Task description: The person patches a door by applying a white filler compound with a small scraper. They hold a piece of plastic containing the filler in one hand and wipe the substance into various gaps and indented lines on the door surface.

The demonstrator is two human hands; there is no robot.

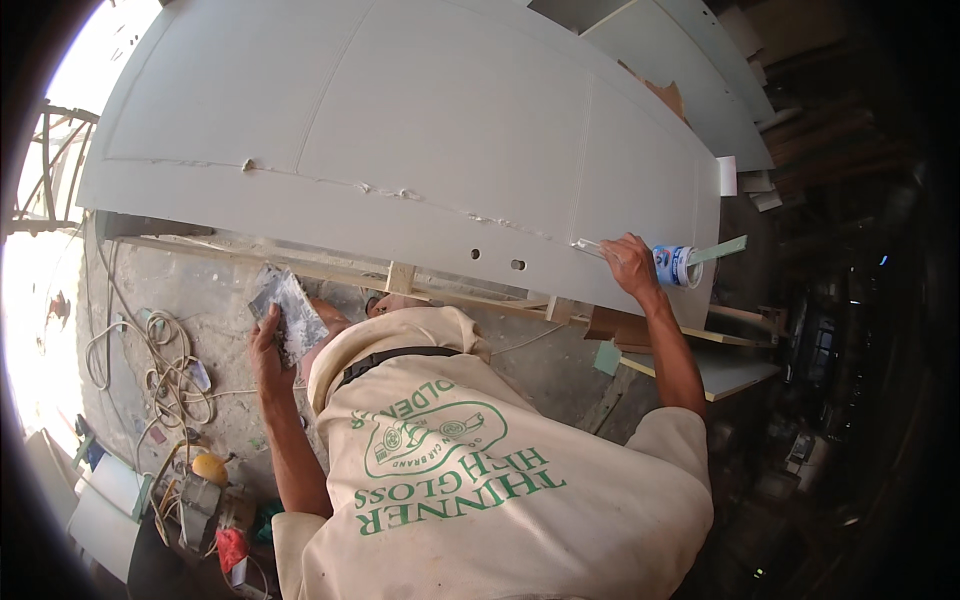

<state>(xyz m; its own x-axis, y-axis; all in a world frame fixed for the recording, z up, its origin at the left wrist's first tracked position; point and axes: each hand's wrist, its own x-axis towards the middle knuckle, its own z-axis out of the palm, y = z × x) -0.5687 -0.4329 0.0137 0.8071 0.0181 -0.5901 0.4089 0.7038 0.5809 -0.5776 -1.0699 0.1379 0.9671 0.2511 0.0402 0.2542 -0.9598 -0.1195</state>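
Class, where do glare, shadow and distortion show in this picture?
In the head view, white glare washes out patches along the left, deep shadow darkens the right, and fisheye distortion bows the edges of the large, flat, pale-grey panel.

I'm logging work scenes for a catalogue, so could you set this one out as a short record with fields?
Left grip: holding a flat plate smeared with pale paste
Right grip: holding a thin tool, its tip by the paste line; contact unclear
Surface: large pale grey panel
Marks on panel: uneven line of whitish paste; two round holes near the closer edge
Container: blue and white can just right of the right grip, a pale green strip sticking out
Floor: tangled pale cord, to the left
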